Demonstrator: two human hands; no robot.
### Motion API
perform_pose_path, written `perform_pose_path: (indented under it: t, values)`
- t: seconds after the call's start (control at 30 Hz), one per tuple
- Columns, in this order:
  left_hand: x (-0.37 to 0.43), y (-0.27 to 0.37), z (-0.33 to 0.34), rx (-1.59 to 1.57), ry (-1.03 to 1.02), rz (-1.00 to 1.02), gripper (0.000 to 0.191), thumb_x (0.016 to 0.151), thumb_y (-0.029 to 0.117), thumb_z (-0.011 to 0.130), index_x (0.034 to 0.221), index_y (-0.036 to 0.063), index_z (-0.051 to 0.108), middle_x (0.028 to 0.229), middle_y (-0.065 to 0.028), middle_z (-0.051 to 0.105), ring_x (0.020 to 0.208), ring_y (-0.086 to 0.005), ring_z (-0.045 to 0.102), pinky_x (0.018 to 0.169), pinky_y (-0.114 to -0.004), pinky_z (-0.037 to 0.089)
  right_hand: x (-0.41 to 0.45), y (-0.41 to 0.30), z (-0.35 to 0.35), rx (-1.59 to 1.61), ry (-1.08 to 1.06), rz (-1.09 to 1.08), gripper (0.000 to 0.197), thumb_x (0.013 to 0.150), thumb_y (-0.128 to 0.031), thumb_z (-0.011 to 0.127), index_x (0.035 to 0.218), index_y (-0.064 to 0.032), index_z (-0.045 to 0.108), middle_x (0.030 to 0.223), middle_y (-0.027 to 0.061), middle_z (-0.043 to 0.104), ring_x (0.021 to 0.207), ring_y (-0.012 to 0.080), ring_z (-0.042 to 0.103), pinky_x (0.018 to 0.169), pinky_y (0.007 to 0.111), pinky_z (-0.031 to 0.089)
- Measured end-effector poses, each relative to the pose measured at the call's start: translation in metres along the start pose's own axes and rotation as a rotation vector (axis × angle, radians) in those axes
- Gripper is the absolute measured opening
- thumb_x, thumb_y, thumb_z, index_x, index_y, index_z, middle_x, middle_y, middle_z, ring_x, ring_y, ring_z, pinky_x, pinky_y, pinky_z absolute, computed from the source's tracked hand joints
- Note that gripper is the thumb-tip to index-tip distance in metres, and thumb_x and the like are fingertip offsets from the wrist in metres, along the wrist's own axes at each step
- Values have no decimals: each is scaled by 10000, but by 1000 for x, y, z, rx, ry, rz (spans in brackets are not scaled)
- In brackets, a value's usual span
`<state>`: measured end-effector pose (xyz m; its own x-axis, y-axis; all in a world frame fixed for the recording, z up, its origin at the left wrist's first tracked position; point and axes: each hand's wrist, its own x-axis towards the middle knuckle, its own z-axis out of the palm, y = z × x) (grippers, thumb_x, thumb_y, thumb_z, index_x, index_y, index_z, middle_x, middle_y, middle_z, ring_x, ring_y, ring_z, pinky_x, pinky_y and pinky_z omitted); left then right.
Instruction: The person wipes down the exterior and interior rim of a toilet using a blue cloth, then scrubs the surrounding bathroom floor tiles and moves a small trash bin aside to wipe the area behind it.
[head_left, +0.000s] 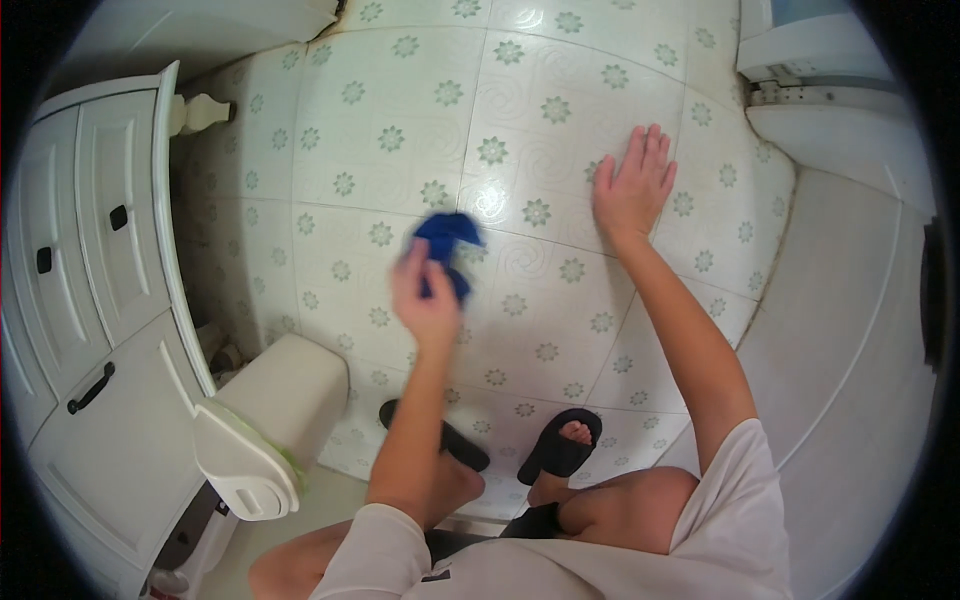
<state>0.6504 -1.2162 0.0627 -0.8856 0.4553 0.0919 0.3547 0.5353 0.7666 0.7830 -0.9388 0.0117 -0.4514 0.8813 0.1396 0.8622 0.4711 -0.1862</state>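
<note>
A dark blue cloth (450, 232) is gripped in my left hand (427, 292), low over the patterned tile floor (517, 304); the hand and cloth are blurred, and whether they touch the tiles is hard to tell. To the right and farther forward, my right hand (636, 184) rests palm down on the tiles, fingers spread, holding nothing. Part of the cloth is hidden by my left fingers.
On the left stand a white cabinet (124, 292) with black handles and a cream lidded bin (289, 382). Black slippers (562, 446) are on my feet below my hands. A white panel (825, 300) and a hinged door edge (825, 94) border the right side.
</note>
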Motion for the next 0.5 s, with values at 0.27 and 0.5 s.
perform_pose_path:
  t: [0.27, 0.5]
  values:
    - [126, -133, -111, 473, 515, -213, 420, 881, 91, 638, 1290, 112, 732, 1204, -162, 689, 1065, -336, 655, 974, -398, 524, 3, -17, 2, 40, 15, -15, 680, 973, -345, 559, 1550, -10, 426, 1667, 185, 336, 1567, 351, 250, 1260, 554, 159]
    - [34, -54, 6, 161, 40, 65, 447, 836, -15, 624, 1243, 115, 754, 1073, -115, 695, 963, -265, 633, 852, -383, 535, 1, -7, 1, -2, 9, -7, 678, 975, -339, 553, 1553, -7, 421, 1669, 188, 333, 1567, 353, 250, 1263, 550, 147]
